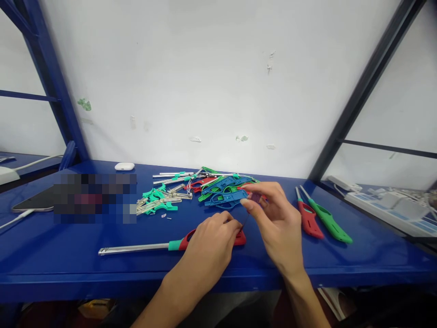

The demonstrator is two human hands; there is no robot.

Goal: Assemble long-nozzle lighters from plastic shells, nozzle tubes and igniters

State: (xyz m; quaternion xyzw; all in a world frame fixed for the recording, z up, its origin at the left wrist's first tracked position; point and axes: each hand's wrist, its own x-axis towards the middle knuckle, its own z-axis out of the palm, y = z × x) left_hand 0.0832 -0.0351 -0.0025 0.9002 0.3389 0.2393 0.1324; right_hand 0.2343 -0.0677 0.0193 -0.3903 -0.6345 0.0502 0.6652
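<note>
In the head view, a red-handled lighter (175,245) lies lengthwise on the blue tabletop (68,257), beneath the left grip (215,238), which is closed over its handle. Beside the handle's end, the right grip (278,221) is pinched together on a dark tool (255,197) slanting down toward the lighter.

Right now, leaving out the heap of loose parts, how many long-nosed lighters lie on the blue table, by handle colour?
Red: 2 (near red lighter, under the left hand; far red lighter, to the right)
Green: 1 (green lighter)
Total: 3
</note>
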